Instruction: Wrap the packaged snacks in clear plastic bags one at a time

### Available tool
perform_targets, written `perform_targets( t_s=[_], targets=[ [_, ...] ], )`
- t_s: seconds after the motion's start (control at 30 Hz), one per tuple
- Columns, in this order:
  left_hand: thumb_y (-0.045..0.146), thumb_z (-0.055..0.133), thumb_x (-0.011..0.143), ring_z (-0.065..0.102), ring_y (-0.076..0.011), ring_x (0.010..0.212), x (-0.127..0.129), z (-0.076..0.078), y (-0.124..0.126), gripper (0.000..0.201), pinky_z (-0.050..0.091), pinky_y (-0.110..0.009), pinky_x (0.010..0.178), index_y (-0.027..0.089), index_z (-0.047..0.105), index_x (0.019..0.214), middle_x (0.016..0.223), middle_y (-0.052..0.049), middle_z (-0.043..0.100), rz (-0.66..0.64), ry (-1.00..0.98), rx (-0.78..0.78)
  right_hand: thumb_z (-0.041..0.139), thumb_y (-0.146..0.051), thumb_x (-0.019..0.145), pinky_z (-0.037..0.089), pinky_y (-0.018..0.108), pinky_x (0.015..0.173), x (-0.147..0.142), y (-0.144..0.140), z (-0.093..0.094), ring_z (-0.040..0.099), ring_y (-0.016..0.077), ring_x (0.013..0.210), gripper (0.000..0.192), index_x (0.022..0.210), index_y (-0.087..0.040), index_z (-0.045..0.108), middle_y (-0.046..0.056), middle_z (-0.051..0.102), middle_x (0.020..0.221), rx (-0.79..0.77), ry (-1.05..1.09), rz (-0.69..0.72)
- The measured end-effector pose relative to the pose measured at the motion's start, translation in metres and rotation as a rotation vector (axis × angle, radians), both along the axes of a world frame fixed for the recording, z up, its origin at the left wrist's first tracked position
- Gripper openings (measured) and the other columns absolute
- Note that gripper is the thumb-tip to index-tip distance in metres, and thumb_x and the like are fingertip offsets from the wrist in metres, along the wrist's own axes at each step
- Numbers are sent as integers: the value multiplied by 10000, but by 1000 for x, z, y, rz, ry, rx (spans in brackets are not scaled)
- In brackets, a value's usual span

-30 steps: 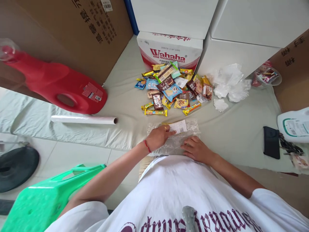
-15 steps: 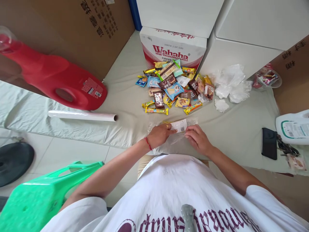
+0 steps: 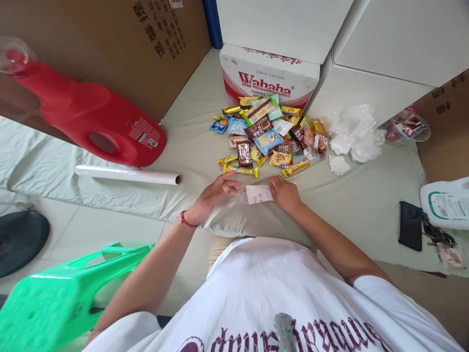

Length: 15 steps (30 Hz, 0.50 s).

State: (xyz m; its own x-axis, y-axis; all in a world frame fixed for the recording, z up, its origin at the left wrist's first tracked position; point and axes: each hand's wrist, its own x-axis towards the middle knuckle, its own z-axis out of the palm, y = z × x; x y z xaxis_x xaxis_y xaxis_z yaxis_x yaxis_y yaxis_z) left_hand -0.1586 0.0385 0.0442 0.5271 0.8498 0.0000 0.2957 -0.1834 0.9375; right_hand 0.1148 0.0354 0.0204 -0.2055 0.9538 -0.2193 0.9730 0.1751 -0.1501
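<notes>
Near the table's front edge my right hand [image 3: 287, 194] pinches the right end of a small white packet [image 3: 258, 194]. The packet has faint reddish print and clear plastic film [image 3: 236, 196] around it. To its left, my left hand [image 3: 212, 195] has its fingers stretched and apart, close to the loose end of the film. Whether those fingers touch the film I cannot tell. Just beyond both hands lies a heap of wrapped snacks [image 3: 267, 139], with a yellow snack bar [image 3: 241, 170] nearest my left fingertips.
A roll of film [image 3: 128, 174] and a big red bottle [image 3: 98, 122] lie to the left. Crumpled plastic [image 3: 357, 132], a plastic tub [image 3: 412, 128], a black phone [image 3: 410, 226] and a white bottle [image 3: 447, 203] are on the right. A Wahaba-like printed carton [image 3: 269, 73] stands behind the heap.
My left hand has let go of the packet, moved left and spread its fingers. The packet now shows a different printed face, and my right hand has shifted slightly left with it.
</notes>
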Motion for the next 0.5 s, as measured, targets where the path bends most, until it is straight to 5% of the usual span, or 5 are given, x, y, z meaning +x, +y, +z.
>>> perform_targets(
  t_s=[0.1, 0.17, 0.23, 0.33, 0.5],
  targets=[
    [699, 643, 826, 598, -324, 1204, 5, -8, -23, 757, 496, -515, 1045, 224, 574, 1410, 1338, -144, 652, 193, 164, 218, 296, -285, 1094, 352, 295, 675, -2, -1, 1, 642, 219, 920, 330, 1187, -188, 597, 107, 667, 1189, -9, -29, -13],
    [578, 649, 855, 587, -308, 1138, 13, -22, -23, 433, 476, -495, 1037, 222, 727, 1090, 1121, -114, 710, 385, 304, 240, 308, -287, 1092, 347, 299, 667, -2, -2, 1, 644, 218, 912, 317, 1178, -187, 597, 105, 671, 1186, -6, -37, -10],
    [431, 607, 878, 591, -296, 1023, 17, -37, -9, 250, 484, -468, 976, 224, 696, 769, 893, -102, 683, 583, 439, 150, 329, -284, 1087, 346, 301, 664, -2, -2, 1, 644, 215, 911, 299, 1170, -189, 601, 99, 673, 1178, -2, -38, 2],
    [350, 698, 744, 570, -305, 967, 11, -50, 16, 155, 467, -466, 948, 217, 627, 706, 875, -107, 634, 844, 627, 118, 347, -282, 1083, 349, 305, 655, -2, -3, 0, 627, 208, 875, 296, 1173, -197, 616, 89, 672, 1147, 1, -40, 1],
    [478, 597, 868, 474, -165, 645, -8, -27, -6, 379, 418, -311, 655, 221, 477, 616, 624, -3, 495, 1117, 489, 71, 418, -197, 1048, 398, 346, 817, -5, -7, -11, 544, 256, 1029, 331, 1299, -222, 632, 116, 627, 1199, 256, 22, 10]
  ],
)
